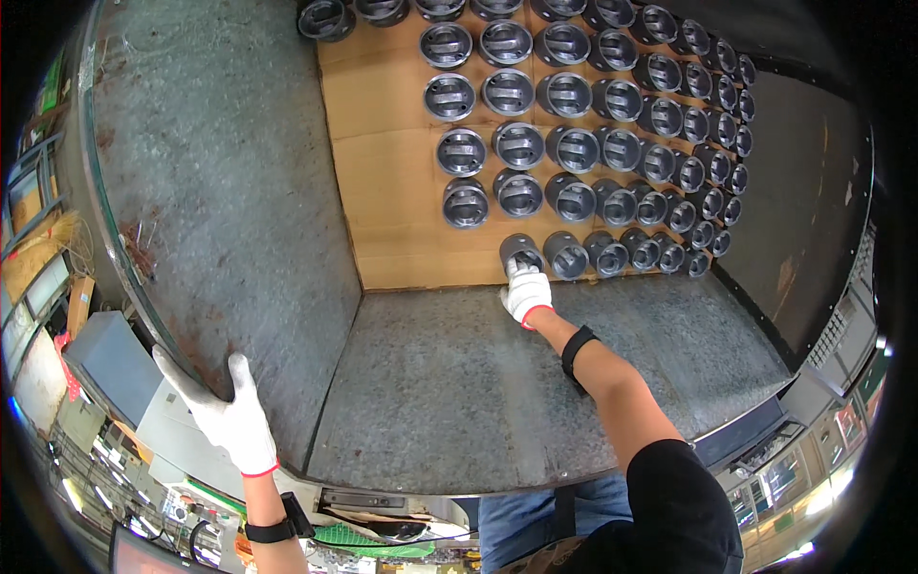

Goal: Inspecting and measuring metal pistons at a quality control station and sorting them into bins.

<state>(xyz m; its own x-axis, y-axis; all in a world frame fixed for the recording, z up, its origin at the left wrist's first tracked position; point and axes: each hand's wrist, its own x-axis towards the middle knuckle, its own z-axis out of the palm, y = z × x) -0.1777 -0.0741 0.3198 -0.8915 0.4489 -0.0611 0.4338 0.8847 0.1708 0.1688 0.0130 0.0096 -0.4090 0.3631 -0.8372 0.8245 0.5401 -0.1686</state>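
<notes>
My right hand (527,293), in a white knit glove with a red cuff, reaches forward to the nearest row of dark grey metal pistons. Its fingers are closed at the open end of the piston (517,247) at that row's left end, partly covering it. The piston rests on brown cardboard (402,251). My left hand (229,416), gloved the same way, is at the edge of the left grey panel (220,191). Its thumb and fingers are spread apart, and nothing shows in them.
Several rows of pistons (576,149) stand on the cardboard, packed closer toward the right. A worn grey metal surface (430,383) lies between me and the cardboard. A dark panel (803,201) walls the right side. Workshop items surround the box outside.
</notes>
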